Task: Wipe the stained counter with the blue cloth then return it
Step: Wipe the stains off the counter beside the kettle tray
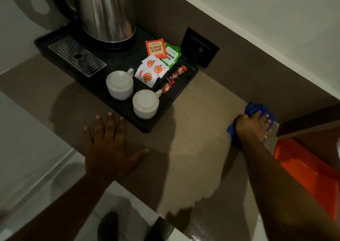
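Note:
The brown wood-grain counter [198,134] runs from lower right to upper left. A crumpled blue cloth [252,109] lies at the counter's far right end, near the back panel. My right hand [253,125] presses down on top of it, fingers spread over the cloth and gripping it. Blue fabric shows beyond the fingertips and at the wrist side. My left hand [108,145] rests flat on the counter's front edge, fingers apart, holding nothing. A wet sheen shows on the counter near the bottom of the view.
A black tray [147,126] holds a steel kettle [106,12], two upturned white cups [120,85], tea sachets [156,47] and a drip grid [77,57]. A black wall socket [200,47] sits behind it. An orange surface [303,171] lies right of the counter. Shoes show on the tiled floor.

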The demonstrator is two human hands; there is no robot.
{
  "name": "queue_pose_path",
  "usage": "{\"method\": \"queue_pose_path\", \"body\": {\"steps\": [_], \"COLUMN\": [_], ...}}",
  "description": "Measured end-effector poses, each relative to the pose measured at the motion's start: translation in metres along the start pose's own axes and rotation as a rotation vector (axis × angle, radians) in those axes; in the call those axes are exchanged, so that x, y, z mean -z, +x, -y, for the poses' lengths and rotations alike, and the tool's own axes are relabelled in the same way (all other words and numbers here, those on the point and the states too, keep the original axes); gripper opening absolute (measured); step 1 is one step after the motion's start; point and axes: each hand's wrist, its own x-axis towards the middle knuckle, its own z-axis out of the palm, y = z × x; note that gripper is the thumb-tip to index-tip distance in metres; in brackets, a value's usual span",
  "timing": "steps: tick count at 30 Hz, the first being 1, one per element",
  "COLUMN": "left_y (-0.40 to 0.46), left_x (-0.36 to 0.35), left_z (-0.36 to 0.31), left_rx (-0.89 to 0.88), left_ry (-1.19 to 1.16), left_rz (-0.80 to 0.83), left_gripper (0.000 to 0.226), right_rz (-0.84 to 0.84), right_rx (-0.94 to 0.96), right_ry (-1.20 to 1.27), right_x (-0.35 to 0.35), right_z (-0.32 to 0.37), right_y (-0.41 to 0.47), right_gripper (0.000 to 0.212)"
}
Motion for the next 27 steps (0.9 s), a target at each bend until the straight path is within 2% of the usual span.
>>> {"method": "queue_pose_path", "body": {"steps": [2,3,4,7,9,11,13,16,19,21,22,23,25,27], "left_y": [-0.001,0.0,0.0,0.001,0.0,-0.002,-0.003,-0.002,-0.004,-0.004,-0.004,-0.003,-0.003,-0.003], "left_x": [0.0,0.0,0.0,-0.001,0.0,0.002,0.002,0.001,-0.002,-0.003,-0.003,-0.003,-0.004,-0.004], "left_z": [0.0,0.0,0.0,0.0,0.0,0.0,0.0,0.0,0.001,0.002,0.001,0.001,0.002,0.002], "left_rx": [-0.001,0.002,0.006,0.014,0.005,-0.013,-0.014,0.002,-0.012,-0.02,-0.023,-0.026,-0.031,-0.039], "left_ry": [0.0,0.005,0.009,-0.001,-0.016,-0.019,-0.024,-0.042,-0.054,-0.046,-0.045,-0.05,-0.065,-0.069], "left_rz": [-0.006,-0.003,0.003,0.021,0.014,-0.01,-0.016,-0.018,-0.044,-0.058,-0.061,-0.06,-0.054,-0.052], "left_gripper": [0.118,0.118,0.119,0.12,0.12,0.118,0.117,0.118,0.117,0.117,0.117,0.117,0.118,0.119], "right_rz": [0.024,0.033,0.039,0.048,0.089,0.167,0.149,-0.008,-0.066,-0.032,-0.014,0.002,0.015,0.05], "right_rx": [-0.208,-0.214,-0.144,0.37,0.719,0.93,0.868,0.457,0.014,-0.171,-0.168,-0.086,0.249,0.597], "right_ry": [0.094,0.106,0.093,0.046,0.0,-0.079,-0.077,-0.032,-0.003,0.056,0.063,0.056,0.014,-0.016], "right_x": [-0.003,-0.007,-0.012,-0.026,-0.023,-0.014,-0.006,-0.003,-0.013,-0.016,-0.02,-0.025,-0.04,-0.044], "right_z": [0.046,0.065,0.081,0.096,0.074,0.032,-0.021,-0.075,-0.062,-0.021,0.002,0.025,0.064,0.074], "right_y": [-0.005,-0.009,-0.017,-0.057,-0.081,-0.08,-0.065,-0.061,-0.092,-0.114,-0.123,-0.134,-0.166,-0.196], "right_gripper": [0.066,0.065,0.065,0.063,0.061,0.06,0.063,0.065,0.061,0.064,0.065,0.065,0.063,0.061]}}
